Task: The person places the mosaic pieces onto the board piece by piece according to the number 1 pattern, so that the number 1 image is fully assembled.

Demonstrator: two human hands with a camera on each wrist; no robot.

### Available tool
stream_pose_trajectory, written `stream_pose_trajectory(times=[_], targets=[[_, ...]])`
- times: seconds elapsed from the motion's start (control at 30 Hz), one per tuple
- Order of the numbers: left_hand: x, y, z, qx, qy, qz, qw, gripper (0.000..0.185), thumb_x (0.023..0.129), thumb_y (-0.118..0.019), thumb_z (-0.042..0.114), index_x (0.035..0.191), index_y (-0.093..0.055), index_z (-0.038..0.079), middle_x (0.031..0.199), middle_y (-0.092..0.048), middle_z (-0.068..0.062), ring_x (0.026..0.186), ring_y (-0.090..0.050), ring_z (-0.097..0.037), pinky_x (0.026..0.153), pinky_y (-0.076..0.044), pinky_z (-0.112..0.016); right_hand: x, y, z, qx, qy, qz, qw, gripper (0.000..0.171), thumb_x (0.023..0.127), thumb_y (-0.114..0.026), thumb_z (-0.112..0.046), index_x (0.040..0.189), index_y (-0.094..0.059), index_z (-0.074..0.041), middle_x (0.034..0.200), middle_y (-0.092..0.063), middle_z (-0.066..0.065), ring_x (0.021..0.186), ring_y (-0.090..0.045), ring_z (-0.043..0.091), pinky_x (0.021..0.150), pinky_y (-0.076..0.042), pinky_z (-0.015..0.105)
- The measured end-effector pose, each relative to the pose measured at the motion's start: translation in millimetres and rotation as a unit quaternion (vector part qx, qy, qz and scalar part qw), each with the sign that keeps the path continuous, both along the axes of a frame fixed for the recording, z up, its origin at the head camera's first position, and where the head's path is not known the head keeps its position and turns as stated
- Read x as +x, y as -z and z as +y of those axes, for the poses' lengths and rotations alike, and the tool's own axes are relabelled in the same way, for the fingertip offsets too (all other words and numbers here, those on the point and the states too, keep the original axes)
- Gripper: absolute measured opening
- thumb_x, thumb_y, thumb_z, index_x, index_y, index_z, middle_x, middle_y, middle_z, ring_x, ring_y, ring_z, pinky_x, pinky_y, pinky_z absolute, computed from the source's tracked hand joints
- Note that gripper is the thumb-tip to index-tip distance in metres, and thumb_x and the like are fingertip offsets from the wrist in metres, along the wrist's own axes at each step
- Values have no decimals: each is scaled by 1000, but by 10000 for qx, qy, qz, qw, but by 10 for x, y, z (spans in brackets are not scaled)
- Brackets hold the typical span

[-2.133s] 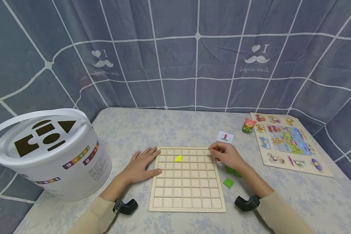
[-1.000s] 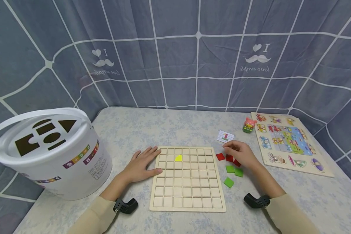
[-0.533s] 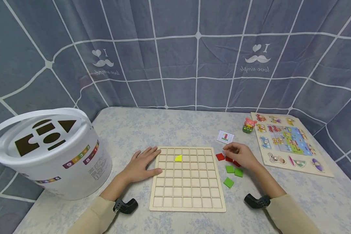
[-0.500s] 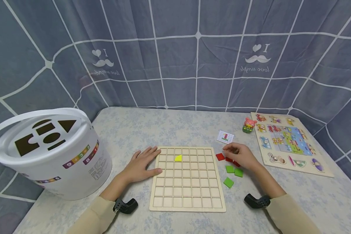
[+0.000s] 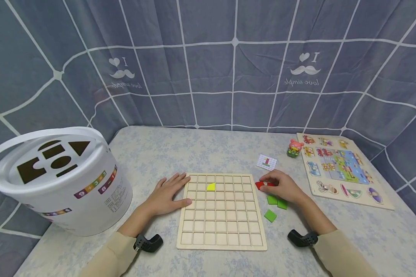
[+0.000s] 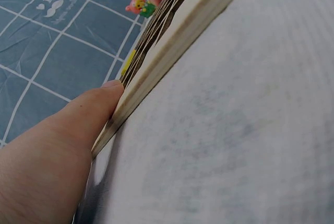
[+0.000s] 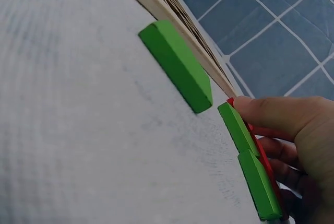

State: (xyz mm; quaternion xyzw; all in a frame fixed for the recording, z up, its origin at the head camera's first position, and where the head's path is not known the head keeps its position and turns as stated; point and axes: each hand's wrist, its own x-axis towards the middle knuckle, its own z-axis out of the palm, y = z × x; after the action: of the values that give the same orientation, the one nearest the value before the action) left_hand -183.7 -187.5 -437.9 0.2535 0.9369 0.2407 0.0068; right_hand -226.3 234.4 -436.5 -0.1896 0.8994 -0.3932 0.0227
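Right hand [image 5: 282, 187]: fingers curling, pinching a flat red square tile [image 5: 260, 185].
Left hand [image 5: 167, 194]: lying flat, fingers straight, pressing the wooden grid board [image 5: 222, 234].
Board: holding one yellow tile [image 5: 211, 187].

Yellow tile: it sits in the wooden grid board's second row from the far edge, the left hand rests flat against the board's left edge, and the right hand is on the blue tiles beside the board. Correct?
Not quite. The head view shows the right hand on red tiles, with green tiles next to them; none are blue. The yellow tile does sit in the second row of the wooden grid board, and the left hand rests flat at its left edge.
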Motion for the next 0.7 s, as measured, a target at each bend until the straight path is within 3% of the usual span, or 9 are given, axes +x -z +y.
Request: stream_pose_trajectory(times=[0.33,0.7], targets=[[2,-1,5,-6,-5,10,10000,80,89,-61,55,153,-36,14,158,-28,-9,146,-20,-31,112,-9,-62,-5,3,-2,20,12,-20,10000,28,86,-77,-22,106,-69,-4,98,-60,5,84,-49,20,74,-43,36],[8,-3,5,7,-14,-2,10000,80,89,-62,54,153,-36,14,158,-29,-9,146,-20,-31,112,-9,-62,35,-2,-20,-444,173,-252,9985,20,84,-78,-13,98,-64,-8,87,-58,5,78,-51,22,65,-43,29]])
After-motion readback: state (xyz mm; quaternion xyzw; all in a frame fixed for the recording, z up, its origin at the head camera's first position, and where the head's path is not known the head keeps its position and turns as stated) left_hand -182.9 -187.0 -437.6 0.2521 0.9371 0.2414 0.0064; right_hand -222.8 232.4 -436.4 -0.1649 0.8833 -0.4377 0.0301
